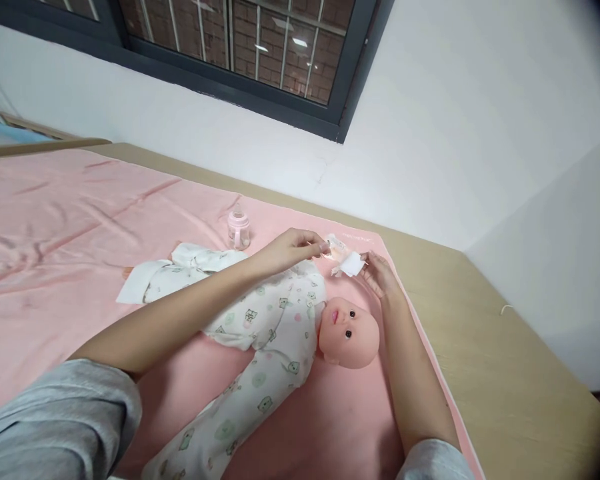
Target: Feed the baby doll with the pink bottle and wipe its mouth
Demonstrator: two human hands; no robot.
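Holding a small white cloth piece [349, 263] between both hands, you have it raised just above the doll's far arm, beyond the doll's head. Your left hand [293, 247] pinches its left edge, thumb and forefinger closed together on the material, the other fingers curled loosely. Your right hand [380, 275] meets its right edge with the fingertips; fingers partly extended, and you cannot tell from this view whether they grip or only touch. The cloth looks crumpled, with a pinkish part on the left and a flat white flap on the right.

The doll [275, 333] lies on its back directly below your forearms, bare head [350, 333] pointing right, dressed in a white printed sleepsuit. One sleeve reaches toward the cloth. A folded white garment [153, 280] of matching print lies just beside the doll on the left. A small pink bottle [239, 230] stands upright beyond it, near your left hand but apart. Everything rests on a pink sheet [55, 220] spread over a tan surface [505, 360] that runs to a white wall [455, 133] under a dark-framed window [260, 47].
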